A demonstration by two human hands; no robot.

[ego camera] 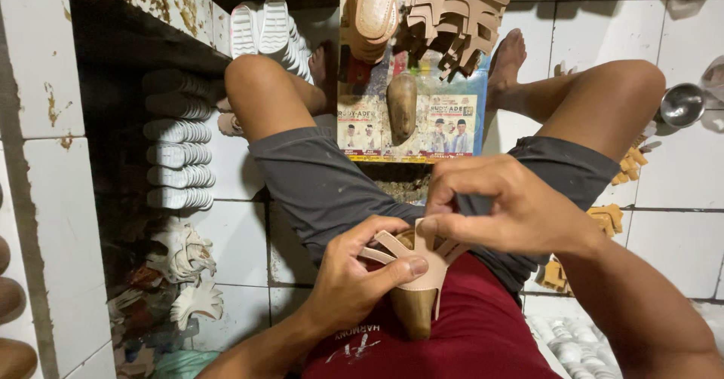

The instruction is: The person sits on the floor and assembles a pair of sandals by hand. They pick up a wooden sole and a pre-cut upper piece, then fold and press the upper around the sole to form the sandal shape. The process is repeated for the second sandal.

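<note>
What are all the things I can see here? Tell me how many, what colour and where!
strappy sandal upper: one, beige, held in the lap over a shoe last
wooden shoe last: one, brown, in the lap under that upper
second shoe last: one, brown, on the printed sheet ahead
printed sheet: one, many-coloured, on the floor between the knees
cut strap uppers: a pile, beige, top centre
stacked insoles: a pile, beige, top centre
white soles: many, in rows on the left
metal bowl: one, silver, right edge
left hand: grips the upper
right hand: pinches a strap
</note>
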